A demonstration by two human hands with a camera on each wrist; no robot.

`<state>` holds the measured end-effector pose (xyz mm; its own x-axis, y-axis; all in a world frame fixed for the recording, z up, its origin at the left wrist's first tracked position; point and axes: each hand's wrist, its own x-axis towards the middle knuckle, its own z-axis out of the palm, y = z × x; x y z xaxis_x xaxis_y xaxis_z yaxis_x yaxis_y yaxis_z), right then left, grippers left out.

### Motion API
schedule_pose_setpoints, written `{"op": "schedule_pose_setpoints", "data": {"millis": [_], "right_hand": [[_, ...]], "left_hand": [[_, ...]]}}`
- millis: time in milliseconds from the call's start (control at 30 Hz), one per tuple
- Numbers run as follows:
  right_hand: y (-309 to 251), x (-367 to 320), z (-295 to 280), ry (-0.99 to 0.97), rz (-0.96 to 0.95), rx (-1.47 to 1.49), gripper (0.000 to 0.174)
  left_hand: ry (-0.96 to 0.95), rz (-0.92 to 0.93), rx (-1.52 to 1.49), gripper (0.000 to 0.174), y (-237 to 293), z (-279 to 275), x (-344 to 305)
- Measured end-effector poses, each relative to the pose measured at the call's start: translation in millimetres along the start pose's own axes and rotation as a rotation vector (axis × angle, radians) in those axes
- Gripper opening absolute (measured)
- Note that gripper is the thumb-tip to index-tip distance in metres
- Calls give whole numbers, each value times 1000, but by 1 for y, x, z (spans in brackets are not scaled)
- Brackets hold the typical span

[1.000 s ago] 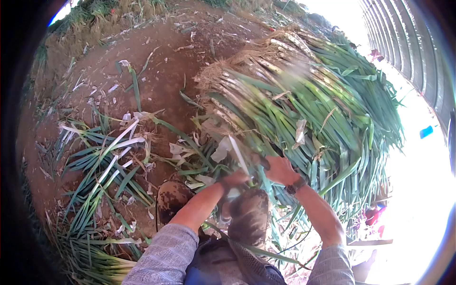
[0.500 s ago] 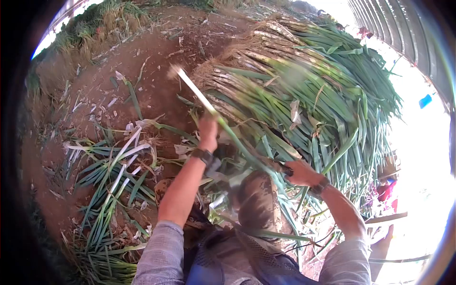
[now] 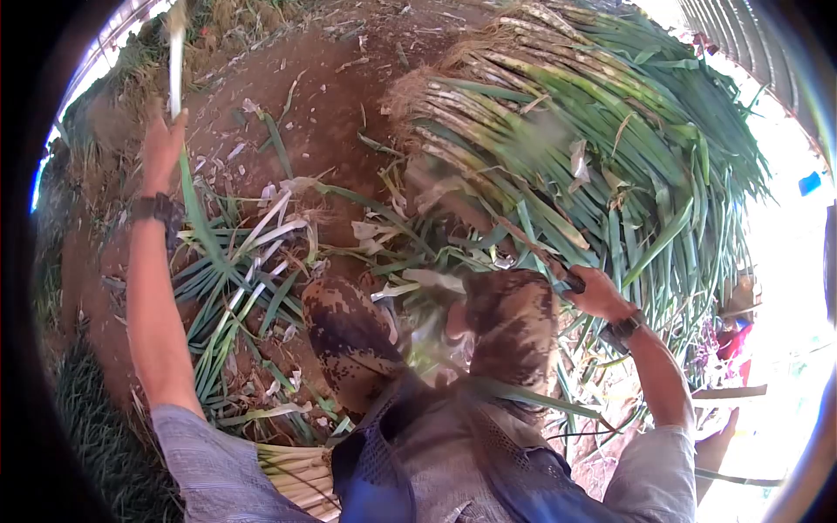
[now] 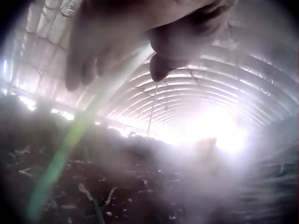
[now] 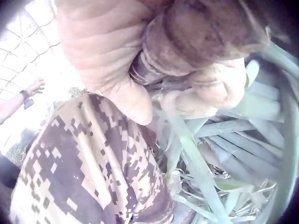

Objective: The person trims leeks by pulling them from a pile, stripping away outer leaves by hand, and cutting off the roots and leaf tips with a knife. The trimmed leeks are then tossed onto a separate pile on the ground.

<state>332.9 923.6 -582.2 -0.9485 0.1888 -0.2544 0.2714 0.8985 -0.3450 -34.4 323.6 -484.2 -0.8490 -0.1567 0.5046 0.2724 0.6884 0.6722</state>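
In the head view my left hand (image 3: 164, 144) reaches out at far left, fingers straight and thumb apart. A green onion (image 3: 176, 74) passes through the gap between them, its white stem and blurred roots upward, its leaves trailing down. The left wrist view shows the green onion's stalk (image 4: 77, 130) slanting below the spread fingers (image 4: 74, 77). My right hand (image 3: 602, 295) grips a long brown tool (image 3: 536, 248) by its dark handle, beside my right knee. The right wrist view shows the knobby brown handle (image 5: 196, 37) inside the curled fingers; the tool's far end is blurred.
A big heap of green onions (image 3: 610, 148) with soil on their stems lies at the right. Peeled green onions (image 3: 248, 279) lie loosely on the soil at left, and a bundle of pale stems (image 3: 296, 471) is beside my left arm. Peeled scraps (image 3: 375, 231) litter the ground.
My left hand has swung from between my knees up to the far left with the green onion. My right hand has moved slightly right and still grips the brown tool.
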Motion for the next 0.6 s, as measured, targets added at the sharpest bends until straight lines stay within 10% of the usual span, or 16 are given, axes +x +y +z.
{"op": "schedule_pose_setpoints", "data": {"millis": [267, 600], "right_hand": [[30, -42, -17, 111, 100, 17, 33], [37, -72, -18, 130, 132, -35, 33]], "left_hand": [[-909, -9, -424, 39, 27, 68, -181], [-1012, 123, -440, 41, 40, 91, -208]]}}
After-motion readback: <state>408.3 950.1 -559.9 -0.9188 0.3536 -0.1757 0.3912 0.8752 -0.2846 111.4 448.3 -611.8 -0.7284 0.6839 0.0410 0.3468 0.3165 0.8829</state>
